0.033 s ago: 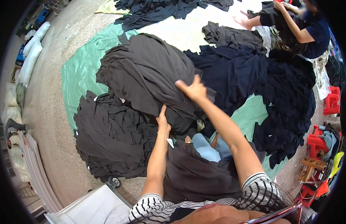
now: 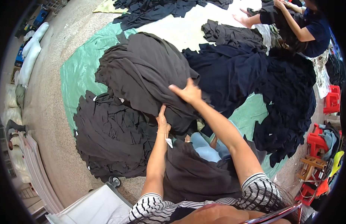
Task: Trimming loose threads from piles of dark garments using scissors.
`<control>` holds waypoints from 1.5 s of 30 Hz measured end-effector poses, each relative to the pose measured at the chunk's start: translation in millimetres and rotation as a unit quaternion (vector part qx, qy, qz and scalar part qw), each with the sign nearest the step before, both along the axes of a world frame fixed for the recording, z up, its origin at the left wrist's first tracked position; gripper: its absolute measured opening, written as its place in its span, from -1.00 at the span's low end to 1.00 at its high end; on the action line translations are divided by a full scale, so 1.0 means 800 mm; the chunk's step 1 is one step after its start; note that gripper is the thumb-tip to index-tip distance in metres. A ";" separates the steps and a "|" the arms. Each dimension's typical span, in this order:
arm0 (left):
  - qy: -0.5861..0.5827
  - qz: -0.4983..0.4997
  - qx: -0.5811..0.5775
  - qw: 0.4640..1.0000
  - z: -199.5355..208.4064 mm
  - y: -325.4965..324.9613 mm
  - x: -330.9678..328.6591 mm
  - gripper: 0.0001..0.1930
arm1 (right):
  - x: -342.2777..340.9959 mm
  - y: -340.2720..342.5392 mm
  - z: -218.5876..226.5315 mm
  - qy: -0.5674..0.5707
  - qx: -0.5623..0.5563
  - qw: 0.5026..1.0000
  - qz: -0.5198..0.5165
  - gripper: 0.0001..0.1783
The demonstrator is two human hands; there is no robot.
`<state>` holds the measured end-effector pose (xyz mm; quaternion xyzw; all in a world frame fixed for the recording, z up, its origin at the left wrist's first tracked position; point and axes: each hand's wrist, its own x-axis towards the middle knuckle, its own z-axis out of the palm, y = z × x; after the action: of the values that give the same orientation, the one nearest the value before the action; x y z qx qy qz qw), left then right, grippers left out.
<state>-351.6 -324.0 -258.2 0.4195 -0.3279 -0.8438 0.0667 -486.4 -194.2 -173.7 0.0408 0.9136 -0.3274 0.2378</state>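
A big heap of dark grey cloth (image 2: 143,63) lies before me, its folds running toward my hands. My left hand (image 2: 163,121) grips the near edge of this heap, its thumb side on top and the other fingers hidden under the fabric. My right hand (image 2: 190,92) is over the heap's right side, thumb and fingers apart, nothing visible in it. Whether its palm touches the cloth I cannot tell. Another dark grey cloth (image 2: 199,171) covers my lap. To the left sits a second dark grey pile (image 2: 109,138).
Navy cloth piles (image 2: 232,74) spread to the right on a green sheet (image 2: 81,63). A person (image 2: 311,33) sits at the far right handling dark cloth. Red stools (image 2: 331,99) stand along the right. A white-topped wheeled cart (image 2: 94,205) is at the lower left.
My right hand has shifted a little to the left over the heap. My left hand keeps its place on the cloth edge.
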 end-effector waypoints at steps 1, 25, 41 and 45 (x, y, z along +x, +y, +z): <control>0.032 -0.016 0.044 0.998 -0.003 -0.002 -0.001 -0.42 | 0.006 -0.010 0.000 -0.058 -0.047 0.997 0.014 0.52; 0.203 -0.066 0.199 0.957 0.101 -0.052 0.040 -0.34 | 0.089 -0.078 0.084 0.214 -0.013 0.948 0.235 -0.34; 0.341 -0.056 0.073 0.935 0.141 -0.075 -0.085 -0.26 | -0.122 -0.056 0.180 0.172 -0.256 0.916 0.255 -0.54; 0.329 -0.073 -0.183 0.923 0.181 -0.052 -0.247 -0.36 | -0.277 -0.004 0.251 0.307 -0.187 0.896 0.260 -0.40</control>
<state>-549.0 -365.8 -113.4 0.0735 -0.4657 -0.8622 0.1851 -708.1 -197.6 27.2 -0.3455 0.8410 -0.4155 0.0257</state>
